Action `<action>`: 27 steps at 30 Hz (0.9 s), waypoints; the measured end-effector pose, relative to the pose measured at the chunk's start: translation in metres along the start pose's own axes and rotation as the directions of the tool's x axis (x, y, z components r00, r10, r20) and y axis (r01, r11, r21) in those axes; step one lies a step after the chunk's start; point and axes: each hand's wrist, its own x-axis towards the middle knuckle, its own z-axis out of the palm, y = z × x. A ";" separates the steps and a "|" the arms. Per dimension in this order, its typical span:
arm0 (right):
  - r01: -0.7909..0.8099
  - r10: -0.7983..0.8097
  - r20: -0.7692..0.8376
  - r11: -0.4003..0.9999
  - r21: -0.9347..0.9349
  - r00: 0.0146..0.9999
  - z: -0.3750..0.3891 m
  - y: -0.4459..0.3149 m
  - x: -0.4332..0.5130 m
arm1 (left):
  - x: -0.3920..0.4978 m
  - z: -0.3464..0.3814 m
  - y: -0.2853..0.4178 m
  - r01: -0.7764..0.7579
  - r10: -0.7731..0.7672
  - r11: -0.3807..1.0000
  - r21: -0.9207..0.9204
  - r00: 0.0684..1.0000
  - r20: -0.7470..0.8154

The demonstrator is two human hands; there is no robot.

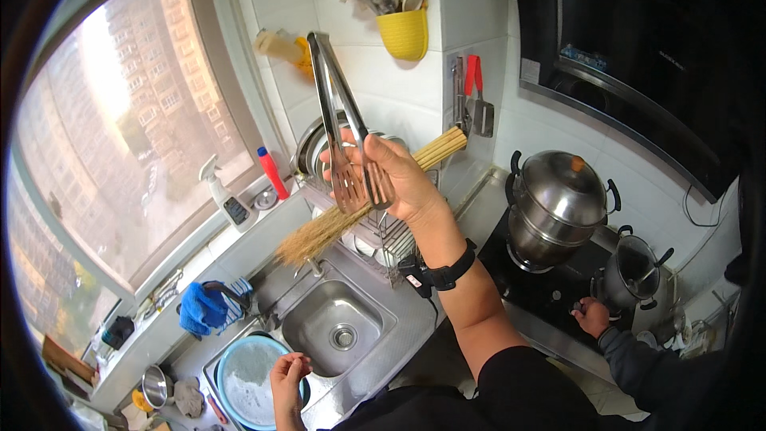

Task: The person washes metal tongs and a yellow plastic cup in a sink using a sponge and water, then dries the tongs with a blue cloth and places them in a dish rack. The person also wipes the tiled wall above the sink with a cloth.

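Raised in front of me, my right hand [402, 182] grips slotted metal kitchen tongs [353, 114], hinge end up, their two arms slightly apart. Behind that palm a straw brush [326, 230] with a bamboo handle slants across the dish rack; whether my fingers also hold it, I cannot tell. My left hand [290, 374] is low, with curled fingers and nothing visible in them, at the right rim of a light-blue basin [224, 365] of cloudy, sudsy water. Just right of it is a stainless steel sink [335, 323] with a drain strainer.
A wire dish rack [392, 245] with dishes stands behind the sink. On the right, a steamer pot [553, 203] and smaller pot [631, 269] stand on the hob. Another person's hand [592, 317] is at the hob's front edge. Left are a spray bottle [230, 200] and blue cloth [203, 311].
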 end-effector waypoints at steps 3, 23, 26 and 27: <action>0.111 -0.111 -0.038 0.994 0.009 0.993 -0.015 -0.008 -0.024 | -0.004 -0.002 0.000 -0.012 0.013 0.999 -0.051 1.000 0.018; -0.612 -0.912 -0.225 -0.035 -0.790 0.342 -0.191 -0.067 -0.095 | -0.036 -0.014 -0.034 0.229 -0.225 0.971 0.070 0.973 -0.058; -0.128 -0.701 -0.498 0.511 -0.850 0.510 -0.189 -0.073 -0.100 | -0.042 -0.006 -0.037 0.246 -0.245 0.969 0.034 0.969 -0.045; -0.002 -0.585 -0.579 0.703 -0.712 0.569 -0.185 -0.074 -0.103 | -0.044 -0.006 -0.037 0.241 -0.239 0.970 0.030 0.969 -0.058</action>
